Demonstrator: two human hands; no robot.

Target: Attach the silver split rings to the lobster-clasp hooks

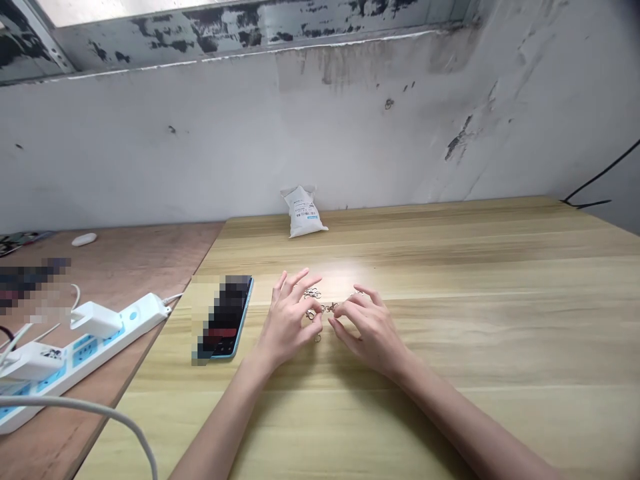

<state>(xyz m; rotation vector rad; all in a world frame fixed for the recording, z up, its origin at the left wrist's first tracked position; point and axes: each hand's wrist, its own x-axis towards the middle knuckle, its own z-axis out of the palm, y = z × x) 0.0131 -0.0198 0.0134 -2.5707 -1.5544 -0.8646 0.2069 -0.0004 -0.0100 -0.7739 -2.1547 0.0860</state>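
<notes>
My left hand point(290, 320) is over the wood-grain table, thumb and index finger pinched on a small metal ring point(324, 309), with the other fingers raised. Close beside it, my right hand point(369, 325) has its fingertips closed at a small metal clasp point(333, 307), which appears joined to the ring. The exact shape of these parts is too small to make out. Several loose metal clasps and rings point(313, 293) lie behind my left fingers, partly hidden by them. Another ring point(317, 338) lies just below my left thumb. Some shiny metal pieces point(357, 292) show behind my right fingers.
A phone point(235, 320), partly pixelated, lies left of my left hand. A white plastic packet point(304, 212) stands near the wall. On the lower brown surface at left are a power strip point(143, 317) with plugged-in chargers and a grey cable point(100, 404).
</notes>
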